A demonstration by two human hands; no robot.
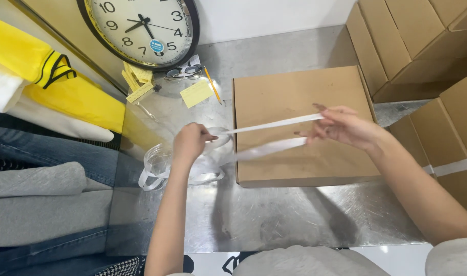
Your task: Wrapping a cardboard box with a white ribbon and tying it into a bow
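Here, above the shiny steel counter [274, 214], the left hand [189, 143] and right hand [343, 127] each pinch an end of a white flat plastic strap [274, 124], stretched taut across a closed brown cardboard box [300, 97].

one clock [141, 30], two hands [190, 143], one flat box [300, 128]

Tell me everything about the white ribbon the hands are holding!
The ribbon is a thin, flat, shiny white band, maybe plastic. The left hand and right hand pull two strands of it tight in the air, above the closed brown box. The strands blur a little. More ribbon lies in loose loops on the metal table, left of the box.
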